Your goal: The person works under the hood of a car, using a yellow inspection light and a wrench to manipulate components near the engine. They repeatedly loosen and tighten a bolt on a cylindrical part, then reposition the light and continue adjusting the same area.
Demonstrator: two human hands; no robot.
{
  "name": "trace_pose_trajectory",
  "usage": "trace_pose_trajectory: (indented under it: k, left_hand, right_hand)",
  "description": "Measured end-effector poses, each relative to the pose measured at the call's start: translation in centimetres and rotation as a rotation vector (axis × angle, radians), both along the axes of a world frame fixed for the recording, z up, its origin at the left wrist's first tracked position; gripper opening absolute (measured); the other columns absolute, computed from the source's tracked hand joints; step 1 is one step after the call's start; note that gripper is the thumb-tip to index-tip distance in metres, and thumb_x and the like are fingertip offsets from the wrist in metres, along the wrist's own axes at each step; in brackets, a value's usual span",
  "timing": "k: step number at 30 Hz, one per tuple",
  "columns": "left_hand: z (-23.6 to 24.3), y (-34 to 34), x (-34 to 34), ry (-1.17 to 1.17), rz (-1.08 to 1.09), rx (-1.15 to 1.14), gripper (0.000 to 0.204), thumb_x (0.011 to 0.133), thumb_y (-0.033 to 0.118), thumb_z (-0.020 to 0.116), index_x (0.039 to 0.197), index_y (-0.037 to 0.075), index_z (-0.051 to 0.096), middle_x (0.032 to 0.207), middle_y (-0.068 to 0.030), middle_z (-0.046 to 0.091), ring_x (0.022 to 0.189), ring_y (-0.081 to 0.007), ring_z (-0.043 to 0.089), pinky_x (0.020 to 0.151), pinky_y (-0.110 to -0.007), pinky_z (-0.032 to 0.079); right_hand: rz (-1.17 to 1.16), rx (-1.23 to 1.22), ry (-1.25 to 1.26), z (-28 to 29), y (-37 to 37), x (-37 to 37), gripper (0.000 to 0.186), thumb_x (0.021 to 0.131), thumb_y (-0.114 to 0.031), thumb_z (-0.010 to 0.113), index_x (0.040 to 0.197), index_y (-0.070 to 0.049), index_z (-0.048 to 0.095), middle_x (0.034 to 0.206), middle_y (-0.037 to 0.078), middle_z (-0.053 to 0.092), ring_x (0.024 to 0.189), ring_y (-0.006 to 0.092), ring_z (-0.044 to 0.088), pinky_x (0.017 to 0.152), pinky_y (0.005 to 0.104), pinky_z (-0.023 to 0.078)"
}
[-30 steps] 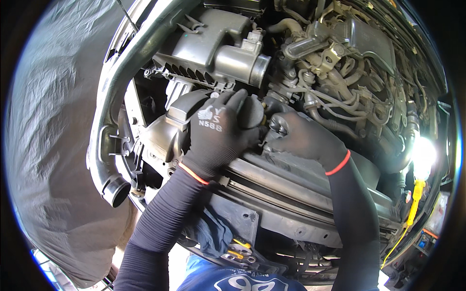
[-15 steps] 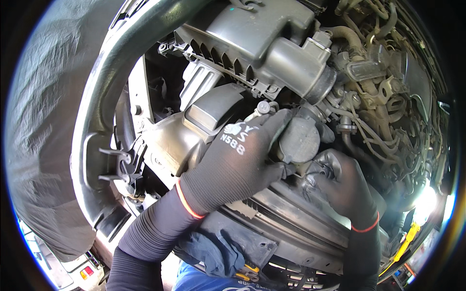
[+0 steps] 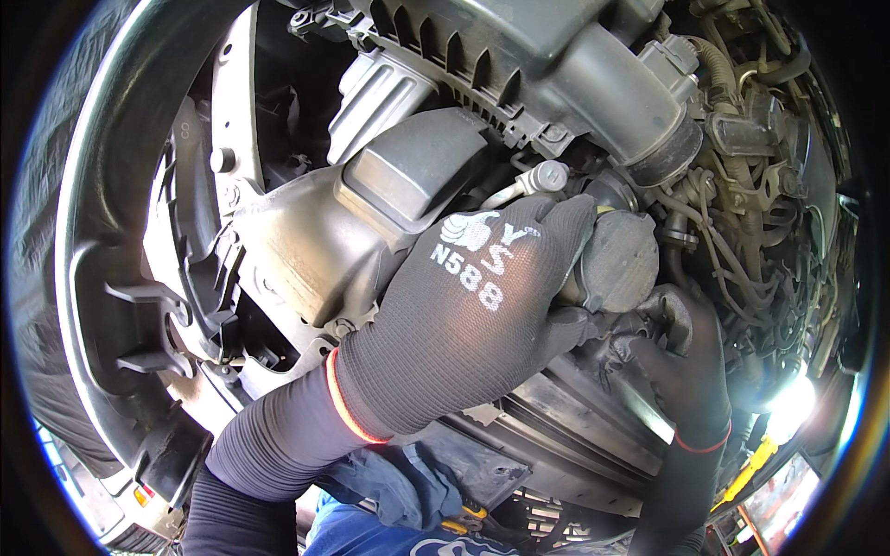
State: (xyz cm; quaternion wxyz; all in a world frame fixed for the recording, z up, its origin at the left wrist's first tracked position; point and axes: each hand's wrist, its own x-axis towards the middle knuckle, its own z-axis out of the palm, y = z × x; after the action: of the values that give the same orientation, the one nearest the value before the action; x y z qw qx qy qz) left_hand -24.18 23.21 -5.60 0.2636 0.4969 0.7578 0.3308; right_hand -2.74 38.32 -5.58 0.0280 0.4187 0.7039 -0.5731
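Observation:
My left hand [image 3: 473, 283], in a black glove with white print and an orange cuff edge, reaches over to a round, flat-faced dark part [image 3: 619, 263]. Its fingers lie along the left side of that part and its thumb is bent beneath, so the hand grips it from the left. My right hand [image 3: 688, 352], gloved in black too, is curled just below and to the right of the same part. The fingers of the right hand close around a spot by its lower edge; what is between them is hidden and dark.
A black air filter housing [image 3: 547, 46] with its duct fills the far side. Left are a brown-grey cover [image 3: 297, 250] and a thick curved black trim [image 3: 102, 176]. Hoses and wiring [image 3: 742, 213] crowd the right, above a lit yellow work lamp [image 3: 774, 435]. A blue cloth [image 3: 394, 486] lies near me.
The view has come closer and shifted, so the engine parts sit larger and the trim further left. Both hands keep their places at the round part.

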Motion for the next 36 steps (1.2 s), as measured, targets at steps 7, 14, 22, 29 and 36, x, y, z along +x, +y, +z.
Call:
trace_pose_trajectory:
  k: [7, 14, 22, 29, 36]
  left_hand:
    - [0.0, 0.2, -0.4, -0.046, -0.068, 0.017, 0.088, 0.071, 0.024, 0.091, 0.147, -0.002, 0.056, 0.131, -0.0246, 0.069, 0.119, -0.0388, 0.07, 0.103, -0.044, 0.056]
    - [-0.2, 1.0, 0.6, -0.046, -0.08, -0.077, 0.09, 0.08, 0.028, 0.088, 0.152, -0.004, 0.045, 0.126, -0.0301, 0.069, 0.112, -0.0418, 0.072, 0.097, -0.044, 0.058]
    - [-1.1, 3.7, -0.8, -0.325, -0.009, -0.385, 0.068, 0.109, 0.048, 0.056, 0.154, -0.003, 0.05, 0.122, -0.0299, 0.072, 0.116, -0.0348, 0.072, 0.106, -0.045, 0.052]
    - [-1.6, 3.6, -4.9, 0.535, -0.62, -0.072, 0.07, 0.099, 0.005, 0.05, 0.167, 0.009, 0.033, 0.157, -0.0246, 0.052, 0.14, -0.0396, 0.056, 0.12, -0.039, 0.042]
    - [-1.8, 3.5, -4.1, 0.334, -0.599, 0.012, 0.07, 0.098, 0.004, 0.054, 0.165, 0.007, 0.036, 0.153, -0.0232, 0.057, 0.14, -0.0381, 0.056, 0.118, -0.04, 0.043]
  right_hand:
    - [0.142, -0.008, 0.044, 0.3, 0.3, -1.0, 0.029, 0.082, -0.011, 0.082, 0.105, 0.001, 0.068, 0.093, 0.008, 0.073, 0.087, 0.013, 0.068, 0.079, 0.0358, 0.054]
    - [0.189, 0.123, 0.173, -1.4, 1.3, 0.0, 0.02, 0.09, -0.015, 0.082, 0.098, -0.004, 0.068, 0.081, 0.001, 0.066, 0.073, 0.0108, 0.06, 0.066, 0.0335, 0.049]
    - [0.062, -0.049, 0.314, -6.7, 4.3, -1.3, 0.043, 0.113, -0.039, 0.049, 0.141, -0.008, 0.06, 0.11, 0.014, 0.072, 0.1, 0.0247, 0.069, 0.089, 0.0403, 0.054]
    - [-0.164, -0.378, 0.335, -6.7, 3.0, -3.0, 0.077, 0.104, -0.064, 0.057, 0.155, -0.006, 0.052, 0.146, 0.015, 0.06, 0.134, 0.0254, 0.053, 0.115, 0.0417, 0.039]
    - [0.047, -0.583, 0.474, -7.7, 3.7, -4.0, 0.081, 0.094, -0.066, 0.074, 0.148, -0.009, 0.057, 0.15, 0.01, 0.058, 0.141, 0.02, 0.048, 0.121, 0.0395, 0.035]
